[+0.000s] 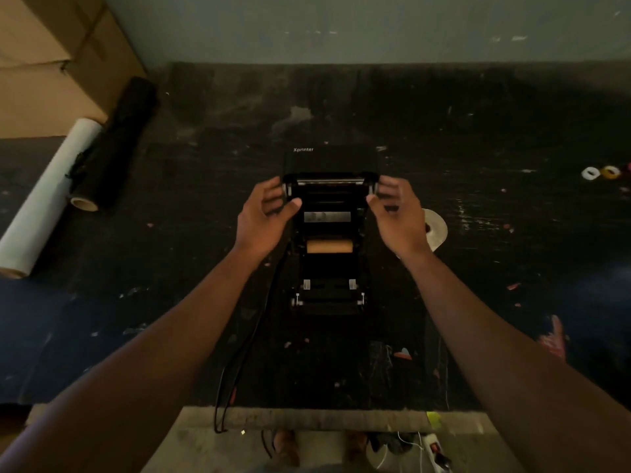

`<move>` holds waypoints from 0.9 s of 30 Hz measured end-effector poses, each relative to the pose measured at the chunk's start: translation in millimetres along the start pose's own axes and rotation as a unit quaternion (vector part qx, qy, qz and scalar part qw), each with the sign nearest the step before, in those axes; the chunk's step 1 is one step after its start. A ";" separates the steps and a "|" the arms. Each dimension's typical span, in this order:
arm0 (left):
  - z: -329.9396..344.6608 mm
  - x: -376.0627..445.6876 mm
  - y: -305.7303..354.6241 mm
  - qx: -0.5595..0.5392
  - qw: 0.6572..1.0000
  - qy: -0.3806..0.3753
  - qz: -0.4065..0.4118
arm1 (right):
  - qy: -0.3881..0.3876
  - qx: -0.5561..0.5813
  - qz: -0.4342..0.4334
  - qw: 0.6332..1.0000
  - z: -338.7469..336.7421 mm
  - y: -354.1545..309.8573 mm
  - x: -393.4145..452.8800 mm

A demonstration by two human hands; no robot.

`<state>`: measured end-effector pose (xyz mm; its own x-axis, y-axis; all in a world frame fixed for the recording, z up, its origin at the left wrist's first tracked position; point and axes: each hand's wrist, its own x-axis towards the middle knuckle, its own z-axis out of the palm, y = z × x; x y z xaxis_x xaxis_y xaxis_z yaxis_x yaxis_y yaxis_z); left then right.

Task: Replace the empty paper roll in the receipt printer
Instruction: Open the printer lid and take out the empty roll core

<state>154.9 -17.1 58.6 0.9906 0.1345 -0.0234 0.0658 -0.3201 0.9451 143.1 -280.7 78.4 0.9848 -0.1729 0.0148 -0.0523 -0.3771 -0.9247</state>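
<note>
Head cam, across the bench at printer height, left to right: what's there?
White film roll → black roll → left hand → open printer → right hand → paper roll → small tape rings.

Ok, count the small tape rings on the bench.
2 clear: a white ring and a yellow ring, side by side at the far right edge. A third may be cut off beyond them.

Black plastic receipt printer (330, 233) with white "Xprinter" lettering on the raised lid; tan cardboard core (329, 246) inside its bay. Black work surface (478, 131), scuffed and flecked with pale and reddish paint marks. White paper roll (436, 229) just right of the printer. Long white film roll (51, 196) beside a long black one (116, 145) at left. Brown cardboard box (51, 46). Small white tape ring (590, 173) next to a yellow tape ring (611, 172).
</note>
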 end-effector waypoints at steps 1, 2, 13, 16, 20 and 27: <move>1.0 4.5 1.2 0.001 1.000 -0.003 -0.002 | -0.001 0.001 -0.001 1.000 1.2 0.9 4.8; 1.5 7.4 2.0 -0.002 1.000 -0.007 -0.002 | -0.001 0.000 0.001 1.000 2.2 2.7 8.8; 18.3 -27.6 -74.8 0.215 0.970 -0.117 -0.011 | -0.206 -0.251 -0.002 0.946 14.9 67.1 -8.9; 25.6 -21.4 -81.3 0.278 0.951 -0.130 0.030 | -0.210 -0.278 -0.012 0.937 20.9 64.5 0.7; 29.6 -12.7 -79.3 0.279 0.952 -0.120 0.042 | -0.234 -0.281 -0.007 0.931 20.9 63.7 12.6; 15.6 -27.8 -46.3 -0.015 0.986 -0.142 -0.081 | -0.217 0.004 0.076 0.973 -6.3 55.6 -7.0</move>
<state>126.3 -20.7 10.4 0.9613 -0.0884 -0.2609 0.2261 -0.2883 0.9305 132.3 -306.2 29.3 0.9434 0.1749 -0.2818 -0.2024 -0.3696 -0.9069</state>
